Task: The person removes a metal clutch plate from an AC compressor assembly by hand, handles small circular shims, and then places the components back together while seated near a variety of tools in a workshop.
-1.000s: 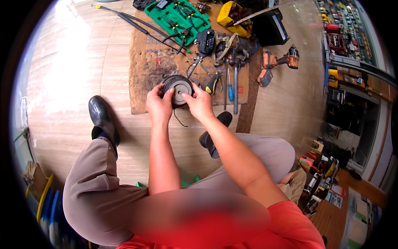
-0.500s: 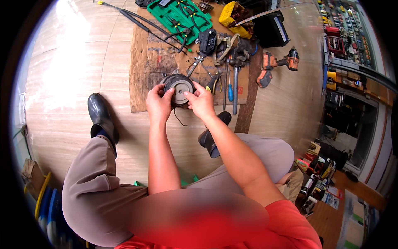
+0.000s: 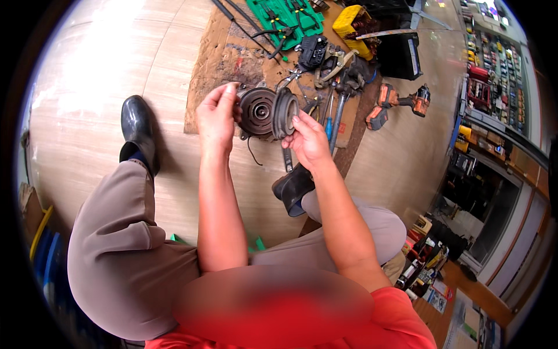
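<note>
My right hand [image 3: 308, 139] grips a dark grooved pulley [image 3: 285, 113], tilted on its side just right of a round metal housing [image 3: 256, 113] whose face shows concentric slots and a central hub. My left hand [image 3: 218, 116] is at the housing's left, fingers curled in; I cannot make out what, if anything, they hold. A black cable [image 3: 254, 154] trails below the housing, which rests on stained cardboard [image 3: 203, 75]. A wrench [image 3: 288, 160] lies under my right hand, and pliers and a blue-handled screwdriver [image 3: 329, 127] lie beside it.
A green case of pliers [image 3: 279, 23], a yellow bin [image 3: 349, 23], pullers [image 3: 334, 67] and long black cables [image 3: 226, 11] fill the cardboard's far end. A cordless impact wrench [image 3: 395, 102] lies right on the floor. My boots [image 3: 136, 125] flank the work; crowded shelves [image 3: 488, 70] stand at right.
The pulley has come away from the housing, moved right and tilted in my right hand, exposing the slotted face. My left hand has moved up and left off it. The view has shifted.
</note>
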### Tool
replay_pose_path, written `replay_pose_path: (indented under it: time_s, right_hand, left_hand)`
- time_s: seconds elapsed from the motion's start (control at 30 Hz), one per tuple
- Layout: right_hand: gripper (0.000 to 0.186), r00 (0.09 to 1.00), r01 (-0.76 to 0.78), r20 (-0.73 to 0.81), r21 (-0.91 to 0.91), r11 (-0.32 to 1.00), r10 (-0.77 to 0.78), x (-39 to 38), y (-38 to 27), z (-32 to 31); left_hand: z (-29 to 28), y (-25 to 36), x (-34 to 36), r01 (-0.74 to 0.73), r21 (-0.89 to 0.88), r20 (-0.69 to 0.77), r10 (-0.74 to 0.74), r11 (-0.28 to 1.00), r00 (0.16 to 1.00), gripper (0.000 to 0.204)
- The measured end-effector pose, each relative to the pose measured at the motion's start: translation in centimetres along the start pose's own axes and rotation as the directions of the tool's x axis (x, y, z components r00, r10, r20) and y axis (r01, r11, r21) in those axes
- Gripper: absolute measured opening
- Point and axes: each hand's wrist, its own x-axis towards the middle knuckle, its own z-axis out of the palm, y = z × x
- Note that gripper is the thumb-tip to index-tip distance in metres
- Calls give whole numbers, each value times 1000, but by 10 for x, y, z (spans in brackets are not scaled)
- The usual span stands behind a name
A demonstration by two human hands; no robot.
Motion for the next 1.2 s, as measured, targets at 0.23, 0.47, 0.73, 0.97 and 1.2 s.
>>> replay_pose_path:
  time_s: [0.23, 0.47, 0.73, 0.97, 1.2]
  right_hand:
    - [18, 996, -79, 67, 231, 970, 65, 3, 6, -14]
    - [20, 995, -101, 35, 266, 959, 95, 7, 6, -13]
    - [29, 996, -90, 26, 266, 960, 86, 5, 7, -11]
    - [29, 994, -106, 39, 298, 949, 99, 5, 7, -15]
    - [33, 992, -123, 63, 337, 933, 108, 6, 12, -15]
  left_hand:
    - [-12, -18, 11, 24, -6, -191, -24, 1000, 981, 21]
    - [-2, -42, 2, -322, 727, 154, 312, 607, 937, 16]
    - [21, -42, -17, -398, 883, 289, 381, 248, 878, 31]
    - [29, -53, -20, -356, 920, 251, 451, 164, 856, 20]
    - [28, -59, -20, -320, 934, 215, 468, 157, 858, 13]
